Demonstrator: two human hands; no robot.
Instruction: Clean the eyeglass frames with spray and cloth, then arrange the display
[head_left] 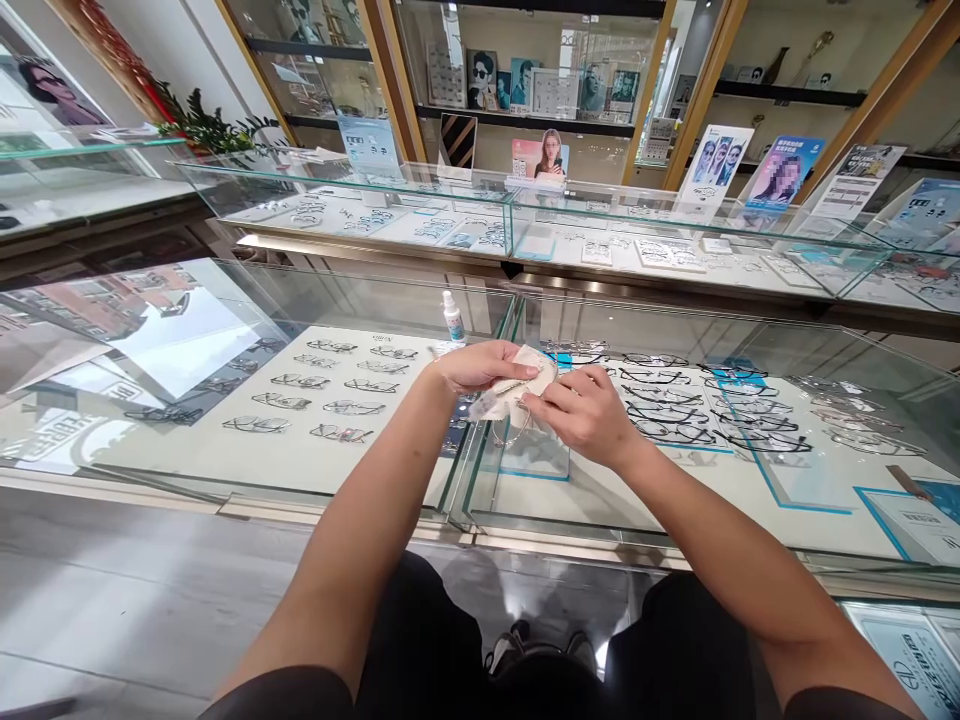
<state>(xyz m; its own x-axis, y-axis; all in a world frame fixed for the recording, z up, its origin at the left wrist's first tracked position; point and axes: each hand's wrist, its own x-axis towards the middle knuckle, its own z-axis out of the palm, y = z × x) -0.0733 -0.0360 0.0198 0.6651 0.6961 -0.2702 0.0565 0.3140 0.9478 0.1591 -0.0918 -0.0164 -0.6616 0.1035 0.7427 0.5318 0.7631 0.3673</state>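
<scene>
Above the glass counter, my left hand [484, 368] is closed on a cream cleaning cloth [532, 358], the thumb lying along its top. The cloth is folded around a pair of thin-rimmed eyeglasses; part of a fine wire frame [514, 436] curves out below it. From the right, my right hand [581, 408] pinches the cloth's edge and the eyeglasses between thumb and curled fingers. Most of the lenses are hidden by cloth and fingers. Just behind my left hand, a white spray bottle [452, 318] stands upright on the counter.
The glass display counter [405, 480] holds rows of eyeglasses [667, 400] under its top. A second glass case [420, 215] runs behind it, with upright advertising cards [716, 170]. Shelves line the back wall. A large sheet [176, 320] shows at the left.
</scene>
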